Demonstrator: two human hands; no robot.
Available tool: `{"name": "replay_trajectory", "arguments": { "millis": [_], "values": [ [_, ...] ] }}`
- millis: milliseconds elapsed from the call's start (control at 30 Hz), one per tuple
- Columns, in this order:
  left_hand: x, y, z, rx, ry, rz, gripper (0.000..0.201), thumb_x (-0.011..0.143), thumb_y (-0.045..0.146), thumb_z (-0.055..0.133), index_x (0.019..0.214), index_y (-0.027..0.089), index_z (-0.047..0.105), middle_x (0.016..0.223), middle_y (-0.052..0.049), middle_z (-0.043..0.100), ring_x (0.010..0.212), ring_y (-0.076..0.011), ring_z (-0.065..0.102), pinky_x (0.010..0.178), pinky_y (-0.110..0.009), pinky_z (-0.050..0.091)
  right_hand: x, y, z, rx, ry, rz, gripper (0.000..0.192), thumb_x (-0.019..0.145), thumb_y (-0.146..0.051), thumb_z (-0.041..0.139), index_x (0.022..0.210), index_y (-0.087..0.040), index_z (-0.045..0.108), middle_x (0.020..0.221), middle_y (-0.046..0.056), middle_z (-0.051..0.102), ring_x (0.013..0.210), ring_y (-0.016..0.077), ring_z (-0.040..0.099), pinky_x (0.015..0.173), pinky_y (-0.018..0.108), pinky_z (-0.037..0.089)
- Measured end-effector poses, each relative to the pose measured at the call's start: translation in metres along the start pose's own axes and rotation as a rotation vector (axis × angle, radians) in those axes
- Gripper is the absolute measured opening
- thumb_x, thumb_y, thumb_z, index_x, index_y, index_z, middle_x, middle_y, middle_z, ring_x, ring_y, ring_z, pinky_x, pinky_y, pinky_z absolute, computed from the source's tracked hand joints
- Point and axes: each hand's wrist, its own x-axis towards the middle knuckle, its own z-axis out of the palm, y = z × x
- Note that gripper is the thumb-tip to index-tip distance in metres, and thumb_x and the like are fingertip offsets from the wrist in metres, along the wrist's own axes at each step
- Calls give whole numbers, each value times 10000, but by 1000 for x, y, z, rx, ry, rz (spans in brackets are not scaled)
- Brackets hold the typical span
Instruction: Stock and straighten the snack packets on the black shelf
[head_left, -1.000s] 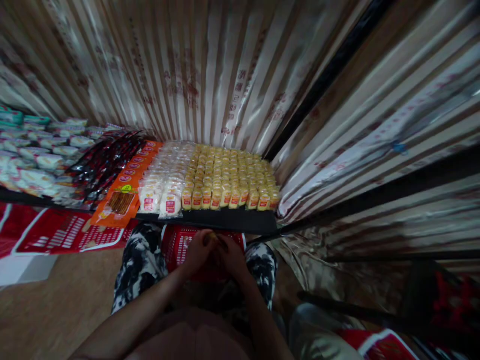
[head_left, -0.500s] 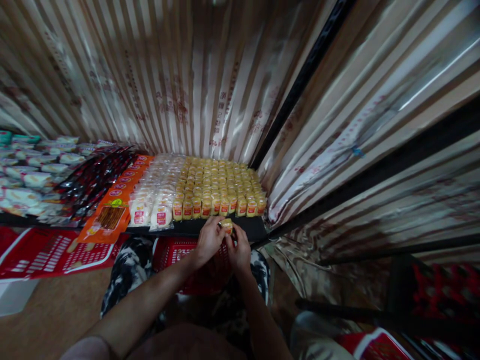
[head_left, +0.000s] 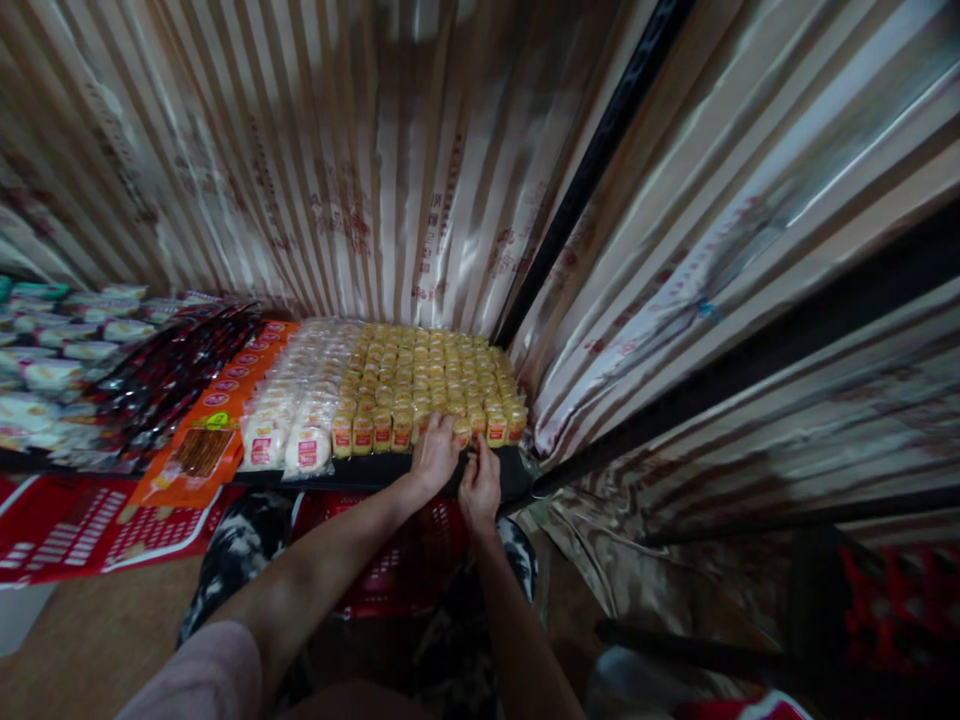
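Observation:
Rows of small yellow wrapped snack packs [head_left: 427,375] fill the right part of a low black shelf [head_left: 352,473]. My left hand [head_left: 435,455] and my right hand [head_left: 480,485] are together at the front row, pressing a yellow snack pack [head_left: 463,432] into a gap there. Both hands have fingers on that pack. A red basket [head_left: 405,560] sits on my lap below the shelf, partly hidden by my arms.
White snack packs [head_left: 289,440], an orange packet [head_left: 199,455], dark red packets [head_left: 172,370] and pale bagged goods [head_left: 52,350] lie to the left. Striped shiny sheeting [head_left: 337,150] rises behind. Black shelf posts [head_left: 592,170] stand at the right. Red printed shelf fronts [head_left: 67,520] run along lower left.
Both hands rose from the red basket with a yellow pack and moved forward to the shelf's front row. The camera view tilted and shifted slightly.

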Motion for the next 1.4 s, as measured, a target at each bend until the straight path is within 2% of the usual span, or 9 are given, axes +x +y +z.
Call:
{"name": "replay_trajectory", "arguments": {
  "millis": [100,267,533,667,767,1033,1233,1333,1400],
  "values": [
    [3,1,5,45,-18,-17,331,860,144,445,1183,157,515,1153,-111,486,990,-199,561,851,-297,462,-2,1,-3,33,2,-60,450,887,-211,297,1306,-149,448,1124,133,539,918,164,584,884,337,470],
    [7,3,8,141,-57,-40,357,884,187,418,1236,165,476,1161,-120,487,889,-200,595,757,-292,478,-3,8,0,-61,-59,-164,446,869,-173,295,1257,-161,515,1151,128,571,1093,200,513,951,390,431],
    [-3,-6,9,193,11,26,406,907,225,412,1312,215,397,1122,-97,476,934,-193,568,786,-284,483,-3,7,5,-162,-110,-115,520,833,-133,300,1321,-182,474,1170,107,580,1109,210,483,967,389,400],
    [-14,-21,20,194,-38,137,329,926,203,334,1219,211,483,1082,-74,486,952,-166,557,834,-270,486,-4,4,8,-181,-106,-54,515,841,-161,304,1328,-209,463,1162,87,585,1105,208,483,966,369,391],
    [-17,-28,28,160,-93,179,360,892,162,369,1240,170,463,1123,-86,486,994,-167,546,880,-270,482,-4,4,9,-207,-110,-45,500,854,-192,302,1329,-204,458,1198,83,574,1112,209,480,956,348,391],
    [-20,-22,25,64,-95,130,364,865,188,436,1225,200,489,1177,-70,497,1051,-160,535,923,-257,467,-4,8,14,-236,-107,-53,449,876,-240,316,1291,-160,468,1171,122,576,1065,223,504,905,353,417],
    [-57,-45,9,18,-116,208,334,832,102,374,1072,189,590,1084,-71,530,984,-160,556,907,-275,462,-7,4,8,-94,-28,-70,353,875,-216,306,1128,-155,545,985,99,621,930,176,579,863,319,453],
    [-85,-68,4,-9,-191,231,290,845,122,374,995,184,616,1037,-72,546,971,-164,557,882,-276,467,-21,0,-2,3,-45,-96,298,891,-273,338,1030,-160,577,915,90,637,864,169,604,823,307,477],
    [-103,-85,4,-10,-273,157,269,833,125,405,966,190,629,1022,-70,562,937,-164,571,848,-279,481,-36,-3,-5,9,-118,-95,282,892,-300,358,960,-177,602,891,83,652,856,171,614,825,308,479]
  ]
}}
